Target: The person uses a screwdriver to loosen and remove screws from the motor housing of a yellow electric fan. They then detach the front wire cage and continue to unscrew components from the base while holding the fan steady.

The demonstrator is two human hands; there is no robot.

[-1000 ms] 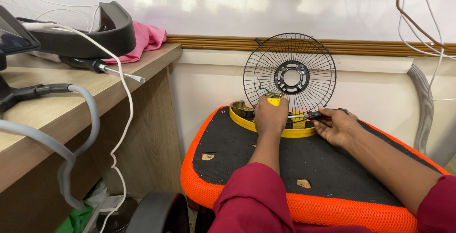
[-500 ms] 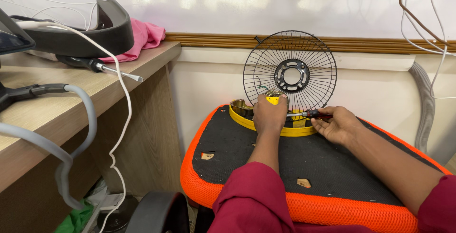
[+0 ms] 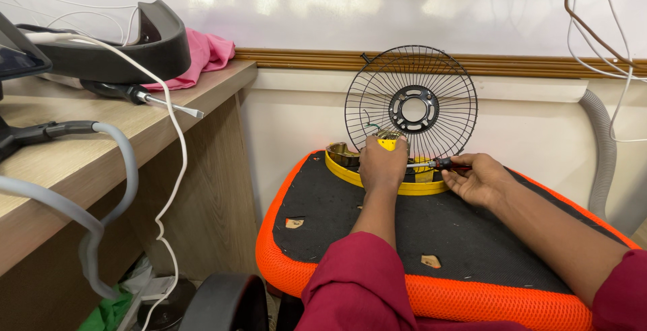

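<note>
A black wire fan guard (image 3: 411,105) stands upright on a yellow fan base (image 3: 404,184), which rests on an orange-rimmed black mesh seat (image 3: 303,189). My left hand (image 3: 381,164) grips a yellow part at the front of the base, under the guard. My right hand (image 3: 477,178) holds a screwdriver (image 3: 438,164) with a dark and red handle; its shaft points left toward the yellow part. Both arms wear maroon sleeves.
A wooden desk (image 3: 101,149) stands on the left with a black curved device (image 3: 114,44), a pink cloth (image 3: 205,51), another screwdriver (image 3: 145,96), a white cable (image 3: 172,149) and a grey hose (image 3: 101,169). A grey hose (image 3: 598,149) and wires hang on the right wall.
</note>
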